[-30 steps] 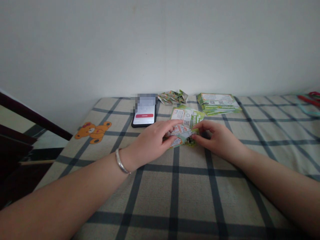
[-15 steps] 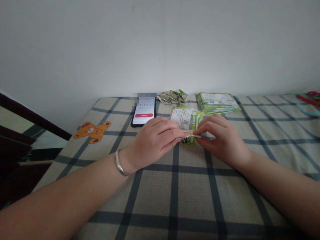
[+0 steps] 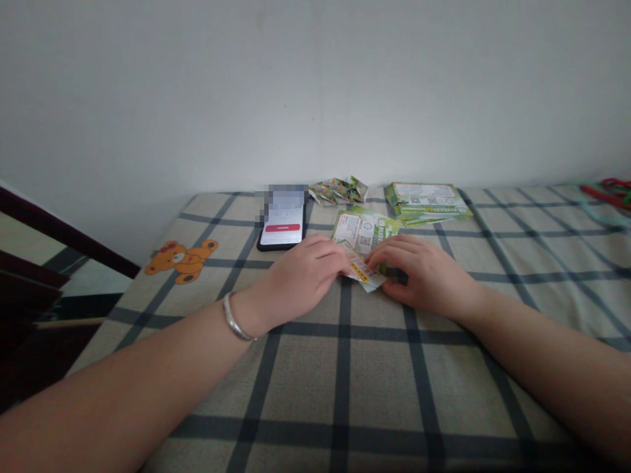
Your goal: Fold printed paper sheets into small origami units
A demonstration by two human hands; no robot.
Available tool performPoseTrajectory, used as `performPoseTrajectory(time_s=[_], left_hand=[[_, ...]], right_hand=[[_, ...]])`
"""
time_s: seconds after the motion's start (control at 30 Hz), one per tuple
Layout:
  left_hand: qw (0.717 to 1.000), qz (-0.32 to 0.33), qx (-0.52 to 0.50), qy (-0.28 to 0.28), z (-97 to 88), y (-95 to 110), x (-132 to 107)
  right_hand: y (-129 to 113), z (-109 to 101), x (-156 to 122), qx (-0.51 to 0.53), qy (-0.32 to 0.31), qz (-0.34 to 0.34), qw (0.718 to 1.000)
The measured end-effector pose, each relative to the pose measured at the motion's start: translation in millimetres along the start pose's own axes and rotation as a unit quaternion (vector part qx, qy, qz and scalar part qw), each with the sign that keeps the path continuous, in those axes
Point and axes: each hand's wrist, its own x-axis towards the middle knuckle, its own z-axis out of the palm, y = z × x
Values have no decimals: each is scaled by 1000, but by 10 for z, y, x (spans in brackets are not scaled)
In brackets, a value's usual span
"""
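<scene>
A small printed paper (image 3: 363, 272), partly folded and patterned in white, green and yellow, lies between my hands. My left hand (image 3: 315, 266) pinches its left edge, with a silver bangle on the wrist. At the paper's right side my right hand (image 3: 419, 270) has its thumb and fingers bent, the fingertips on the paper. Just behind it, a flat green-and-white printed sheet (image 3: 365, 230) rests on the cloth, its near part hidden by the folded paper and my fingers.
A phone (image 3: 282, 220) with a lit screen lies behind my left hand. Folded green paper pieces (image 3: 339, 190) sit by the wall. To their right is a stack of printed green sheets (image 3: 428, 202). Red and teal cords (image 3: 611, 197) lie far right on the checked cloth (image 3: 305, 381).
The paper, seen edge-on as a thin strip before, now tilts to show its printed face. My right hand has shifted slightly left, and my left hand has drawn back a little.
</scene>
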Motion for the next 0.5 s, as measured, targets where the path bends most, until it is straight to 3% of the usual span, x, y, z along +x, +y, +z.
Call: performPoseTrajectory(time_s=[0.27,0.5], left_hand=[[999,-6,-39,-31,25,-24,-1],[996,48,74,-15,34,-30,-11]], right_hand=[[40,11,-13,-2,11,-57,998],[27,11,-28,-84,31,-101,991]])
